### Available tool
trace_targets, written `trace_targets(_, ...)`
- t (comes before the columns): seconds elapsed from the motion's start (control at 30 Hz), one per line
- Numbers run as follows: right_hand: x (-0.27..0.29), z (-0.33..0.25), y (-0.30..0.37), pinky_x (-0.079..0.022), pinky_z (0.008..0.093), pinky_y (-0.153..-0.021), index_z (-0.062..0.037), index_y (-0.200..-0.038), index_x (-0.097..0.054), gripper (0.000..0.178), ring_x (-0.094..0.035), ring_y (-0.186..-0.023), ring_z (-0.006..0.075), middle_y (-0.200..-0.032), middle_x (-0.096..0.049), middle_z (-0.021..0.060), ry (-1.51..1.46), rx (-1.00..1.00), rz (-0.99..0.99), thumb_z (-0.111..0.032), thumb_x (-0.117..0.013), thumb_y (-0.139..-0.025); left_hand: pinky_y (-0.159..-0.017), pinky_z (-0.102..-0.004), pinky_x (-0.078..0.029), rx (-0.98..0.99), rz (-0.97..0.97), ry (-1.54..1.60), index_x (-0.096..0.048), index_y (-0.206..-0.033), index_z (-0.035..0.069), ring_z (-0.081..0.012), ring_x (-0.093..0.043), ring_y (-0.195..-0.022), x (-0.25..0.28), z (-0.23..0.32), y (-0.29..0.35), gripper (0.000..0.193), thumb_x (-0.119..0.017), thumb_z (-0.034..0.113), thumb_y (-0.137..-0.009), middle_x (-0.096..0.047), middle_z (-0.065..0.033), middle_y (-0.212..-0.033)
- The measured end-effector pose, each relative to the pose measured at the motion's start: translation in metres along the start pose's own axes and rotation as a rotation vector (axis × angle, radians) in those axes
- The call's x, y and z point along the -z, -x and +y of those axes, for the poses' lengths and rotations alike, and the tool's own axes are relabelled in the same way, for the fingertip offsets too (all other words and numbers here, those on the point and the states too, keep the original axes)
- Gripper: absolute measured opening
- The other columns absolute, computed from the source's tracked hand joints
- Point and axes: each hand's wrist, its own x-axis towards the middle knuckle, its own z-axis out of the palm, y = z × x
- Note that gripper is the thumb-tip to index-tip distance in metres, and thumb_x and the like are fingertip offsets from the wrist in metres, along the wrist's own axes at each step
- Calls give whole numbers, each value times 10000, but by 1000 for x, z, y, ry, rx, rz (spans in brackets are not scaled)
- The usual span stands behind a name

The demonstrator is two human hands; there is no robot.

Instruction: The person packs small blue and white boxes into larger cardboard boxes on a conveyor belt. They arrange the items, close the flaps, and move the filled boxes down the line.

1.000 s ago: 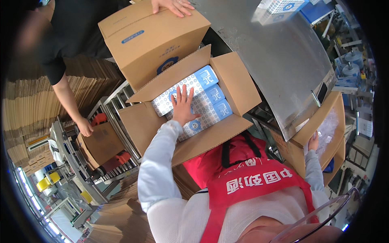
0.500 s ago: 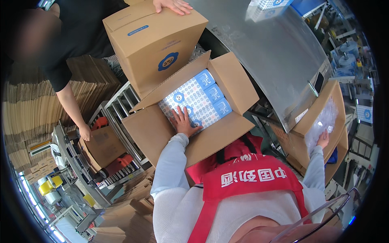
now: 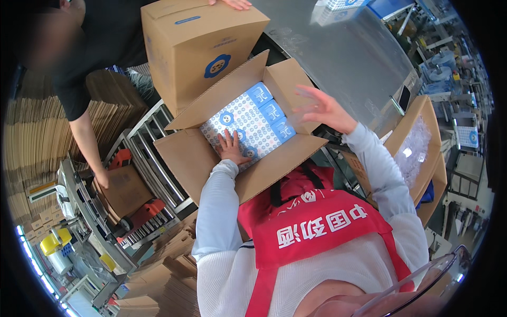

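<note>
An open cardboard carton (image 3: 296, 79) stands before me with its flaps raised. Inside lie several blue and white patterned boxes (image 3: 248, 119), packed side by side. My left hand (image 3: 231, 149) rests flat on top of them, fingers spread, near the carton's left inner wall. Over the carton's right flap hangs my right hand (image 3: 326, 112), its fingers apart and slightly blurred; nothing shows in it. To the right, another open carton (image 3: 435, 124) holds crumpled clear plastic (image 3: 412, 150).
A closed carton (image 3: 182, 58) with a blue emblem stands behind mine, a co-worker's hand (image 3: 237, 4) on it. The co-worker's other hand (image 3: 101, 179) touches a carton (image 3: 127, 193) on the roller conveyor (image 3: 158, 129). A phone (image 3: 404, 98) lies on the metal table (image 3: 338, 58). Flattened cardboard is stacked left.
My right hand has left the clear plastic and swung left to the open carton's right flap. My left hand stays on the patterned boxes. The whole view has shifted slightly.
</note>
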Motion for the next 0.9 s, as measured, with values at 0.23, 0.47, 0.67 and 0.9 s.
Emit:
trace_targets(0.23, -9, 29, -67, -503, 341, -967, -47, -1343, -524, 392, -609, -1133, 199, -1215, -618, 109, 156, -119, -39, -157, -604, -976, -1119, -682, -146, 51, 28, 18, 65, -1582, 166, -478, 119, -1476, -6, 9, 8, 1479, -828, 686, -524, 175, -193, -1622)
trace_targets(0.47, -19, 19, -51, -531, 322, -916, -59, -1379, -497, 374, -650, -1026, 174, -1154, -637, 119, 164, -145, -62, -211, -493, -1037, -1093, -729, -70, 57, 51, -3, 112, -1574, 161, -490, 152, -1465, -19, 8, 1, 1497, -810, 710, -530, 182, -194, -1620)
trace_targets(0.67, -4, 35, -45, -477, 346, -991, -52, -1467, -394, 569, -544, -1230, 209, -1363, -521, 189, 321, -417, -191, -331, -570, -1002, -1110, -707, -110, 49, 36, -4, 67, -1583, 171, -466, 145, -1475, -9, 11, 9, 1379, -709, 781, -619, 168, -188, -1625)
trace_targets(0.9, 47, 93, -39, -480, 325, -951, -33, -1466, -382, 632, -553, -1189, 190, -1369, -542, 112, 210, -390, -276, -380, -597, -983, -1088, -665, -205, 25, 361, 98, -208, -1530, 103, -479, -97, -1422, -52, 14, -7, 862, -467, 632, -901, -102, -219, -1575)
